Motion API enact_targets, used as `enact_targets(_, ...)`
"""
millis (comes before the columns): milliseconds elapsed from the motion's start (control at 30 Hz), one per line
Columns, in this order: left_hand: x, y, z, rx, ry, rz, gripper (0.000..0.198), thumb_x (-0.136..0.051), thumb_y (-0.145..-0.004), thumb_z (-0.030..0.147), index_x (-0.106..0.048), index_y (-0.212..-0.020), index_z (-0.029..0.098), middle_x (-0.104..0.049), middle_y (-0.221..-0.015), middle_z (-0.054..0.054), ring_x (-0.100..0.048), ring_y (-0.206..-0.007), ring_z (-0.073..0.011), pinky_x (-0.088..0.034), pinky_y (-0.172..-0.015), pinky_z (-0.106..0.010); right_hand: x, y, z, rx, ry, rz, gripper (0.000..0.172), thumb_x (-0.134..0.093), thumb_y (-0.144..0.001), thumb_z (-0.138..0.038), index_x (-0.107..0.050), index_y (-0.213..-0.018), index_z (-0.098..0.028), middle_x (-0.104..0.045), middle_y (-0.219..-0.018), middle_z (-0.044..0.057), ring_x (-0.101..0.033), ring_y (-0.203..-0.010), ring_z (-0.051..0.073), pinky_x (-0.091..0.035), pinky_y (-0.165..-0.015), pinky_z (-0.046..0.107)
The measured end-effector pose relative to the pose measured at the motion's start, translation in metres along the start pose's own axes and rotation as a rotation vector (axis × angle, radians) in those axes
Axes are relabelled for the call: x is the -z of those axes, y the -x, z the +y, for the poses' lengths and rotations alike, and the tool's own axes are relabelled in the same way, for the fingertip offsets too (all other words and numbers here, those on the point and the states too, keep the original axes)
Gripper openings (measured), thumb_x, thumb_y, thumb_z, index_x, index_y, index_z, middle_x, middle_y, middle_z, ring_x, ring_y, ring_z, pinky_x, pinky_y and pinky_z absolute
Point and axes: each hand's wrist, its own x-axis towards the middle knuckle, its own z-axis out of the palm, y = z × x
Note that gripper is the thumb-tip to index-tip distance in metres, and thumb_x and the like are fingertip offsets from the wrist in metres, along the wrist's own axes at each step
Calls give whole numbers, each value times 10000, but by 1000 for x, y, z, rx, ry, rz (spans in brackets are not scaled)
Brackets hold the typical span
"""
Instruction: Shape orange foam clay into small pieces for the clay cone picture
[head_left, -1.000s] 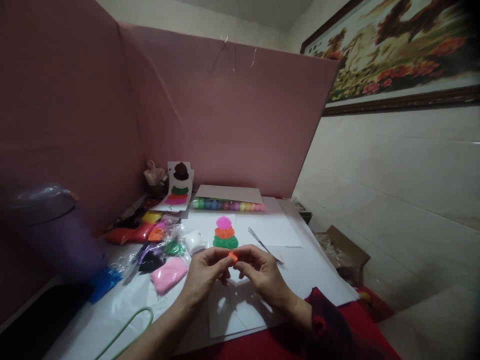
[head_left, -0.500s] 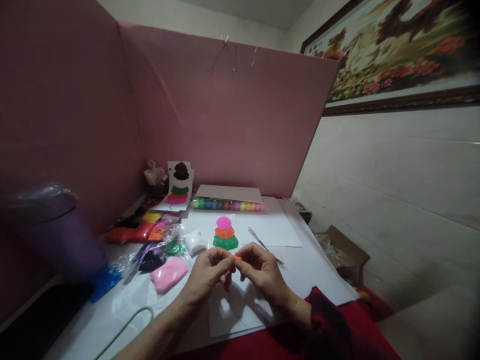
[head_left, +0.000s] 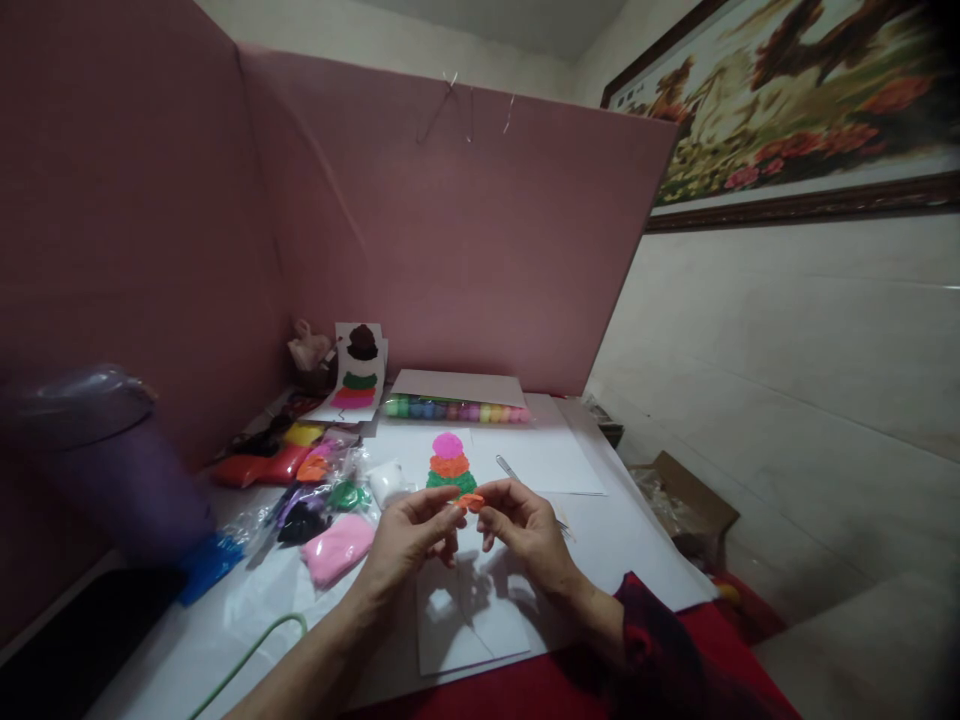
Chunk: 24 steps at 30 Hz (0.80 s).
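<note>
Orange lump (head_left: 471,503) — edges pinched by left hand (head_left: 412,530), right hand (head_left: 531,535), raised above white paper (head_left: 448,648)

Hands (head_left: 411,535) pinch small orange piece (head_left: 471,503) above white paper (head_left: 472,645); pink packet (head_left: 337,552) lies left.

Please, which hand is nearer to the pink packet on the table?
Left. The left hand is just to the right of the pink packet; the right hand is farther right, beyond the orange piece that both hold.

We see a matt, uneven orange lump (head_left: 471,503), a glossy plastic pink packet (head_left: 339,551), smooth paper (head_left: 442,645), a shiny metal tool (head_left: 505,467).
</note>
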Motion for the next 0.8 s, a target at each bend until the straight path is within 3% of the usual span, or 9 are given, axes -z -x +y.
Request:
enact_targets(133, 0, 0, -3, -45, -113, -89, 262, -722, -672, 332, -672, -791, 103, -601, -553, -5, -490, -409, -77, -417, -401, -204, -2, 5, -1, 14, 52, -85, 166, -666, -757, -252, -621, -889, -163, -603, -707, 5, -562, -630, 132, -487, -525, 235)
enact_targets(300, -1, 0, -6, -46, -96, -59, 252, -760, -619, 320, -638, -707, 117, -591, -487, 11, -496, -374, -84, -397, -367, -192, -2, 9, -2, 101, 308, -36, 98, -636, -782, -216, -618, -871, -177, -602, -773, 16, -569, -643, 140, -490, -552, 254)
enact_targets(533, 0, 0, -5, -17, -65, -95, 288, -730, -650, 370, -642, -756, 117, -614, -554, -7, -541, -412, -109, -466, -402, -238, 0, 10, -4, 200, 458, -56, 64, -578, -830, -214, -615, -875, -187, -607, -780, 38, -577, -691, 165, -498, -614, 293)
enact_targets(667, -1, 1, -4, -46, -82, -84, 271, -745, -631, 354, -628, -721, 127, -623, -559, -6, -540, -412, -104, -451, -406, -224, -1, 10, -6, 255, 497, -55, 166, -589, -813, -182, -596, -978, -201, -614, -827, 41, -585, -721, 173, -492, -645, 305)
enact_targets(800, 0, 1, -5, -48, -73, -55, 295, -760, -614, 333, -625, -789, 137, -616, -533, 10, -542, -410, -105, -426, -411, -211, -1, 9, -8, 252, 562, -36, 88, -610, -800, -189, -618, -887, -195, -605, -812, 32, -572, -705, 167, -477, -634, 294)
